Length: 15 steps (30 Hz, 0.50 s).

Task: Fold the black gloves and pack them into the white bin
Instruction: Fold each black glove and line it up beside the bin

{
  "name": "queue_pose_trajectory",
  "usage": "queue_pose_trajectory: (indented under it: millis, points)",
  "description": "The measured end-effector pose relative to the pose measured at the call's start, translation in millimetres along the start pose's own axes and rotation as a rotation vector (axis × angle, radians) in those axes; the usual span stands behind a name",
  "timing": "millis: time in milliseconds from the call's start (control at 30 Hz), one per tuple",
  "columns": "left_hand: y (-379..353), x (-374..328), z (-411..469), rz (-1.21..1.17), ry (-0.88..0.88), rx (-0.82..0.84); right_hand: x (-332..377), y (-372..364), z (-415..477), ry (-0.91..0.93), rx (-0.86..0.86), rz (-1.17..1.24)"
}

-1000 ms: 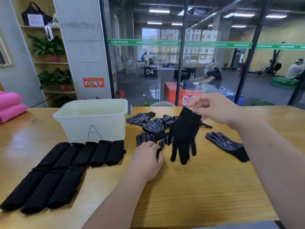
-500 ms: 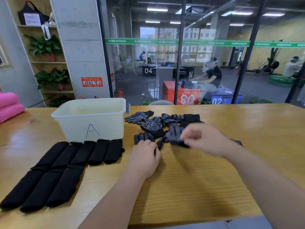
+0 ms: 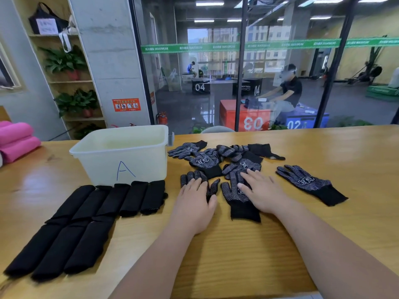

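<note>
Hands flat on gloves.
Your left hand (image 3: 194, 203), fingers straight, presses a dotted glove (image 3: 190, 176); your right hand (image 3: 264, 194) lies spread on a second glove (image 3: 233, 193), right of the white bin (image 3: 103, 160).

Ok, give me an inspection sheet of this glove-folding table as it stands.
Surface: light wooden table.
Job's things: white plastic bin marked A, no gloves visible inside; folded black gloves in two rows before it; loose dotted black gloves piled right of it; lone glove further right.
Clutter: pink rolls at left edge.
Hands: left hand and right hand flat, each on a loose glove.
Cables: nothing seen.
Surroundings: glass wall, shelf of potted plants, seated person beyond.
</note>
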<state>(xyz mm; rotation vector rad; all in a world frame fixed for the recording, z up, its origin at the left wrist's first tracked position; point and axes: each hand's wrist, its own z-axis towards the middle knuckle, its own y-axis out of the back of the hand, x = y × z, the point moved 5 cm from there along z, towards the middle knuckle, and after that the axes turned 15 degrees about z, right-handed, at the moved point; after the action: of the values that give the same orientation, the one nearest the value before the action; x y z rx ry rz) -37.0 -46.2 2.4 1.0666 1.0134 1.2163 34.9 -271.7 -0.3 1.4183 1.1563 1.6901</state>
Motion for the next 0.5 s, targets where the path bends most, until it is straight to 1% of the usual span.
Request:
queue_pose_trajectory:
  millis: [67, 100, 167, 200, 233, 300, 367, 500]
  points:
    - [-5, -1, 3, 0.037, -0.027, 0.044, -2, 1, 2, -0.013, -0.084, -0.005]
    - [-7, -1, 5, 0.056, -0.037, 0.059, -1, 5, 0, 0.001, -0.156, -0.021]
    - [-11, -2, 8, 0.095, -0.054, 0.084, 8, 15, -11, 0.108, -0.324, -0.049]
    - [-12, -2, 8, 0.115, -0.062, 0.097, 15, 18, -17, 0.175, -0.360, -0.028]
    - [-13, -2, 8, 0.132, -0.068, 0.109, 23, 19, -24, 0.224, -0.350, 0.020]
    - [-14, -2, 9, 0.150, -0.075, 0.128, 35, 12, -33, 0.263, -0.255, 0.069]
    - [-14, -2, 9, 0.164, -0.084, 0.155, 41, 2, -38, 0.252, -0.187, 0.015]
    - [-9, -3, 7, 0.177, -0.115, 0.233, 35, 0, -54, 0.211, -0.166, 0.026]
